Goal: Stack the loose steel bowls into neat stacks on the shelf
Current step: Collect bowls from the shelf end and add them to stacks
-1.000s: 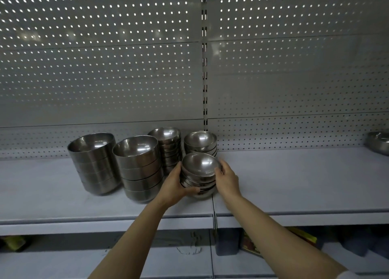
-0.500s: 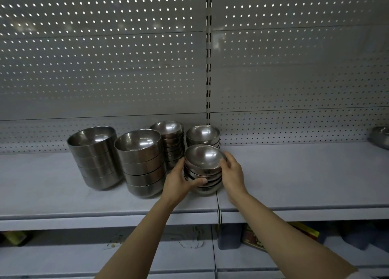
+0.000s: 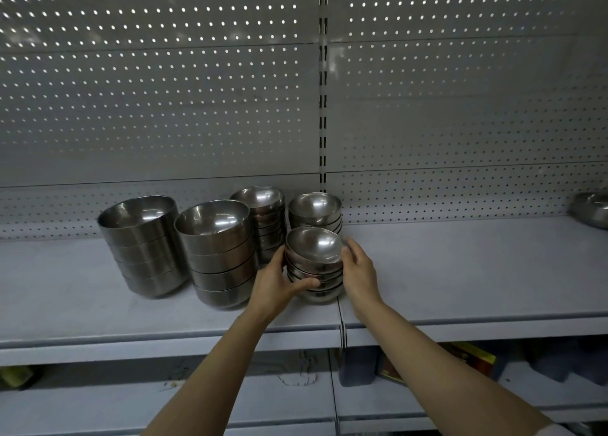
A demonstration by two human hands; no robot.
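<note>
Bowl stack (image 3: 314,264) gripped both sides, grey shelf (image 3: 460,271), pegboard back (image 3: 164,106).

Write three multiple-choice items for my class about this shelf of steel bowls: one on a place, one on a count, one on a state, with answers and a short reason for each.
1. Where does the stack of small bowls held by both hands stand?
A. at the front, near the shelf edge
B. against the back panel
C. on the lower shelf

2. How many stacks of bowls stand on the shelf?
A. three
B. five
C. seven

3. How is the left hand placed?
A. hanging off the shelf
B. flat on the board
C. curled round the stack

Answers: 1 A, it stands ahead of the stacks behind it; 2 B, two large stacks and three small ones; 3 C, its thumb wraps the stack's front, with the right hand on the other side.
</note>
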